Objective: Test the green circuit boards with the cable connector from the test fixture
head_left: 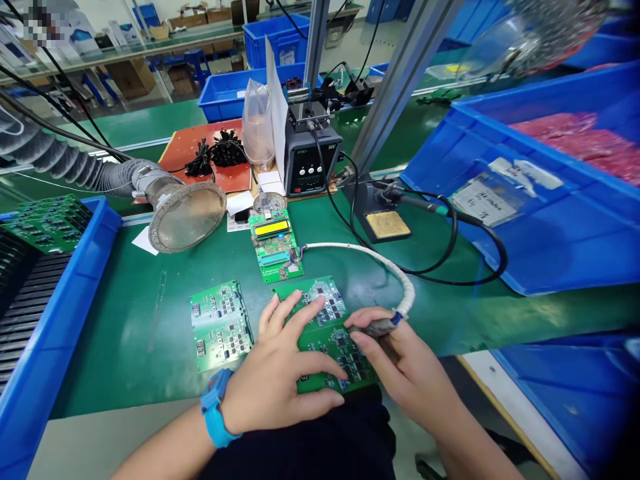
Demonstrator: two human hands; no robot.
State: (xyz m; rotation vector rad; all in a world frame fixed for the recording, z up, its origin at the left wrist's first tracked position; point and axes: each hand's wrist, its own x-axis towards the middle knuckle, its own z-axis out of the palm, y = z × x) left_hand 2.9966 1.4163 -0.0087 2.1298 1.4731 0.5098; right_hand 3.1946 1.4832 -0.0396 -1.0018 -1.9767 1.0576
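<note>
Before me on the green bench lies a green circuit board panel [320, 323], its near end close to the bench edge. My left hand [285, 367], with a blue wrist strap, rests over the board with fingers spread. In the fingers of my right hand [400, 360] is a tape-wrapped probe [379, 327], its tip at the board's right side. A white-wrapped cable [370, 250] runs from the probe to a small green programmer board [273, 243] with a yellow display and a teal socket. Another circuit board panel [221, 325] lies to the left of my hand.
A fume extraction hood [187, 217] hangs at left, above a blue bin [83, 307] with upright boards. Behind are a soldering station [313, 160] and an iron in its stand [385, 223], with looping black cable. A large blue bin [450, 180] stands right.
</note>
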